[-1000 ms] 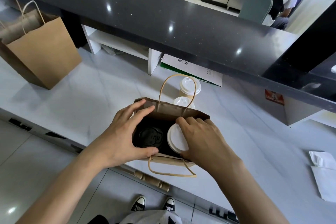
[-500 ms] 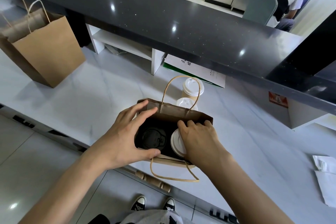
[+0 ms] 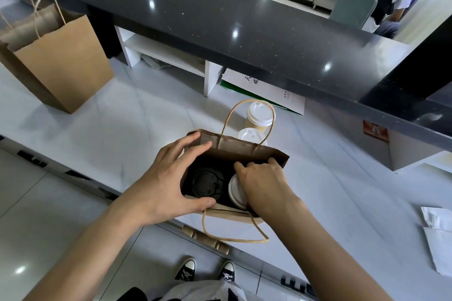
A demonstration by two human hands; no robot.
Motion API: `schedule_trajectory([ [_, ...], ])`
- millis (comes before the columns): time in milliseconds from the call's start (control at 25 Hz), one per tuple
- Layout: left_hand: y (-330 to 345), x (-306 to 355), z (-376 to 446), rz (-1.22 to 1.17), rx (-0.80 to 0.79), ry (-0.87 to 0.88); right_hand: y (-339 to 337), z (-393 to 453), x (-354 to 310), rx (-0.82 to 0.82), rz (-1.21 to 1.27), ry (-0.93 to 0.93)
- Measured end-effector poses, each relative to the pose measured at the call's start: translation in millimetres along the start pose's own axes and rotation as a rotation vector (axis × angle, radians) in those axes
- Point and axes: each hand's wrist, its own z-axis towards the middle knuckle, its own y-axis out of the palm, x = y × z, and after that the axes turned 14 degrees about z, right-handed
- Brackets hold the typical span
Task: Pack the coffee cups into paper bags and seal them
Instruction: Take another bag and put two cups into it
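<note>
Bag: the small paper bag stands open on the counter, near its front edge, both handles free.
Left hand: the left hand spans the bag's left end, fingers on the far rim and thumb on the near rim, holding the mouth apart.
Right hand: the right hand has sunk deeper into the bag than a second ago, fingers curled over the white-lid cup, which now shows only as a sliver.
Cups inside: a black-lid cup sits at the left, the white-lid one just beside it at the right.
Cups outside: two more white-lid cups wait behind the bag.
Change: the second cup has gone down to about the level of the first.
Meaning: this bag seems full; closing its top looks like the next step.
Other bag: a larger bag stands well apart at the left, top folded.
</note>
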Motion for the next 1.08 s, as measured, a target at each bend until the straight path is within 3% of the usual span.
schedule_trajectory([
  [440,-0.1,-0.7,0.7,-0.020,-0.007,0.008,5.0,-5.9,3.5,0.060,0.117,0.047],
  [560,-0.9,-0.7,0.7,-0.031,-0.018,0.007,5.5,-16.7,9.3,0.177,0.265,0.004],
  [680,0.5,-2.7,1.4,-0.039,-0.003,0.029,7.6,-34.7,14.2,0.452,0.426,-0.037],
  [800,2.2,-5.0,2.6,-0.051,0.016,0.054,21.5,-55.3,19.9,0.668,0.557,0.127],
  [920,1.6,-4.5,4.3,-0.046,0.015,0.080,37.8,-67.8,25.0,0.613,0.765,0.308],
  [1080,2.2,-4.7,7.0,-0.027,0.017,0.142,41.1,-80.4,21.8,0.596,0.945,0.371],
])
